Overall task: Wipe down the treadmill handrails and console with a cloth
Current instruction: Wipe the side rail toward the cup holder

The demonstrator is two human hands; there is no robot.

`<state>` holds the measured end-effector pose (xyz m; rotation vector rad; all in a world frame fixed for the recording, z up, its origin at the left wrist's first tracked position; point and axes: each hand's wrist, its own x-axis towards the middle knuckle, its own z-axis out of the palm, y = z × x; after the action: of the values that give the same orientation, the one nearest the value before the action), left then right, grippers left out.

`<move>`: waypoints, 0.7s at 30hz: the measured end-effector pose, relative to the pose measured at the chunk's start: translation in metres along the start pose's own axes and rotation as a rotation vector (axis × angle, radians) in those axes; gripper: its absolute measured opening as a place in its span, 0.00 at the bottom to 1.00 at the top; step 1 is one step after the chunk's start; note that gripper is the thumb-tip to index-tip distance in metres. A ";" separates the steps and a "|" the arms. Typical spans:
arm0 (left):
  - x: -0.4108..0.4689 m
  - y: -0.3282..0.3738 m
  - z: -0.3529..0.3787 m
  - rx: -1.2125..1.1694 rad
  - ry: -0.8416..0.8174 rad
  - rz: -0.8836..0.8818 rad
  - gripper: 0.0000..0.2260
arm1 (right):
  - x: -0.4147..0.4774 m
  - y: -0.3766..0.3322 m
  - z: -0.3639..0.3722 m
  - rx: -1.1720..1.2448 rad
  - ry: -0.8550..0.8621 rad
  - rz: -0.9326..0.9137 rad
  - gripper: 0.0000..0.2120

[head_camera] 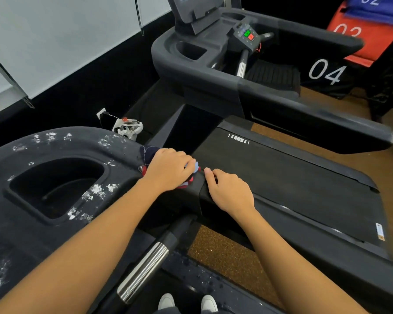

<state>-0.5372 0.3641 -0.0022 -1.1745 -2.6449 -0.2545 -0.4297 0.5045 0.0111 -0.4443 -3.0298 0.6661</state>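
**gymrat:** so what's everything actually sitting on?

**mopguy:** mostly the near treadmill's black console [18, 223], filling 8 o'clock. It has a deep cup pocket [55, 189] with white foam blobs [98, 191] splattered round its rim and out to the left edge. Its handrail [199, 185] runs off toward the middle.

**gymrat:** anything on the rail?

**mopguy:** a bunched red, blue and navy cloth [187, 183] dead centre, with the left hand [168, 171] curled over it. The right hand [229, 191] is just beside it at 3 o'clock, fingers bent over the rail.

**gymrat:** and the floor?

**mopguy:** brown wood floor [322, 162]. It carries a second treadmill [281, 98] at 1 o'clock and a crumpled white bag [127, 129] by the wall at 10.
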 end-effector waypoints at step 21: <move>-0.026 -0.005 -0.002 0.008 0.142 -0.078 0.16 | 0.000 0.002 0.002 0.008 -0.001 0.019 0.22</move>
<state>-0.5241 0.3420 -0.0076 -1.0124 -2.5677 -0.3288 -0.4295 0.5053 0.0091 -0.4732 -3.0262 0.6795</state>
